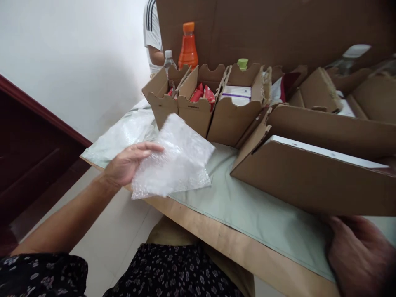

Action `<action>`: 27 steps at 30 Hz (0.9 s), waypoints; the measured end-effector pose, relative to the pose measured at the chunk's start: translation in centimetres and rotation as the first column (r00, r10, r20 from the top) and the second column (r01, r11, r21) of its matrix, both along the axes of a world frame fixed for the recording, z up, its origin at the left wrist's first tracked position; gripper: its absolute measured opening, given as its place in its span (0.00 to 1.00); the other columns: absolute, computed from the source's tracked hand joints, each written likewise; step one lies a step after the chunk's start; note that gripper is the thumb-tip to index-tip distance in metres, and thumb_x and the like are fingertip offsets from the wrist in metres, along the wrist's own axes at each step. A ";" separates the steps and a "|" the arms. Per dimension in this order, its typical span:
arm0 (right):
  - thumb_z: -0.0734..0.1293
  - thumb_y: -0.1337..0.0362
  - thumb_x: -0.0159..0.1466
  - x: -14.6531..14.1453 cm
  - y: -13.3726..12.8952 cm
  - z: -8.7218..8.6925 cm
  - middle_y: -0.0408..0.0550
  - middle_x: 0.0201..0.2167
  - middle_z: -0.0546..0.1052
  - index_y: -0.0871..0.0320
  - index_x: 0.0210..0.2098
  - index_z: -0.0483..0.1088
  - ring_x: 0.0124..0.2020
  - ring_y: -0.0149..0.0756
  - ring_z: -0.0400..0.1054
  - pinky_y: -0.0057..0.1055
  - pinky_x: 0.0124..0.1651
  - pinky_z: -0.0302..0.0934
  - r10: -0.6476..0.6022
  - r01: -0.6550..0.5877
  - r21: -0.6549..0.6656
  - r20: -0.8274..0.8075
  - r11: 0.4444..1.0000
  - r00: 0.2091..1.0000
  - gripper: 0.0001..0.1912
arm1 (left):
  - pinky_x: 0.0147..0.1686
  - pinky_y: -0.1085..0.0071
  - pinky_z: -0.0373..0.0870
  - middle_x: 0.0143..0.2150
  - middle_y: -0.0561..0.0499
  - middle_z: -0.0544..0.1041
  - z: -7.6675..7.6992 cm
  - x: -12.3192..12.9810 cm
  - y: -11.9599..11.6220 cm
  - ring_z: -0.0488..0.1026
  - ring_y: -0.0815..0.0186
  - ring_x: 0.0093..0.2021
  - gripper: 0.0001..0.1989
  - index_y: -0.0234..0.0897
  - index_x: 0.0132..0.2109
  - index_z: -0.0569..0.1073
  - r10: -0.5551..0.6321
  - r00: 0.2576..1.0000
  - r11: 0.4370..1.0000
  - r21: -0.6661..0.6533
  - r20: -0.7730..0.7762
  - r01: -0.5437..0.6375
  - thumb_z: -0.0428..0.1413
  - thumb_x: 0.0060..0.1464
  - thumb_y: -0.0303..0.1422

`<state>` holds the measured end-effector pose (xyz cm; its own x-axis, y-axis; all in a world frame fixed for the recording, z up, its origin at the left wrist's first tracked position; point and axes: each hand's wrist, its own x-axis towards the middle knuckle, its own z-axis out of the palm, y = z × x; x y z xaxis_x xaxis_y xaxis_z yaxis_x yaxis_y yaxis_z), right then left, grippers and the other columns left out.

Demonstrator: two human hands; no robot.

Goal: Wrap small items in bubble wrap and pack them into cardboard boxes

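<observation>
My left hand [126,163] pinches a clear sheet of bubble wrap [176,161] between thumb and fingers, over the front edge of the table. More bubble wrap [126,132] lies behind it at the table's left end. My right hand [360,251] is low at the right, by the bottom edge of a long open cardboard box [309,177]. Its fingertips are hidden and blurred there, so I cannot tell whether they grip the box. A flat white item [324,153] stands inside that box.
Several narrow cardboard bins [193,113] line the table, holding red packets [202,94] and white boxes [236,95]. An orange bottle [188,47] stands behind them, against a tall cardboard panel [262,33]. A person's white sleeve [153,27] shows at the back. Green cloth [247,198] covers the table.
</observation>
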<state>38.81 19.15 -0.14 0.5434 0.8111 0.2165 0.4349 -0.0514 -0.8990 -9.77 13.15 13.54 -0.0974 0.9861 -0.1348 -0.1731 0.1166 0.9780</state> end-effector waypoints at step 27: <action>0.72 0.57 0.55 0.6 -1.7 -0.7 0.47 0.38 0.81 0.54 0.46 0.74 0.38 0.41 0.76 0.39 0.42 0.72 0.196 -0.182 0.083 -0.217 0.980 0.956 0.19 | 0.40 0.55 0.69 0.30 0.47 0.80 -8.0 1.5 0.4 0.78 0.46 0.38 0.12 0.44 0.34 0.77 -0.158 0.045 0.984 -0.153 -0.986 0.092 0.53 0.53 0.43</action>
